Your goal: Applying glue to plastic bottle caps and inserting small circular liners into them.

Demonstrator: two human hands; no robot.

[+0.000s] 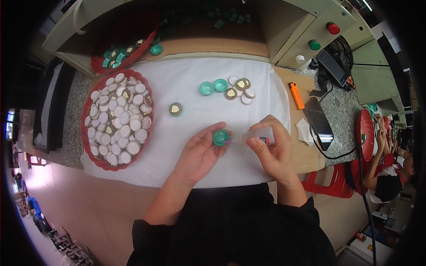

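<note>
My left hand pinches a small green fluted cup by its rim, its hollow facing up. A translucent squeeze bottle lies sideways in my right hand, its thin purplish tip close to the cup's lower right edge. Whether the tip touches the cup I cannot tell. Farther off on the white sheet are two more green cups, beside a loose cluster of white discs and dark-rimmed fluted pieces with cream centres. One such fluted piece sits alone to the left.
A red scalloped basket full of white discs stands at the left. Behind it, another red basket tilts on the shelf with green pieces. An orange lighter, a phone and a cable lie at the right. Another person sits far right.
</note>
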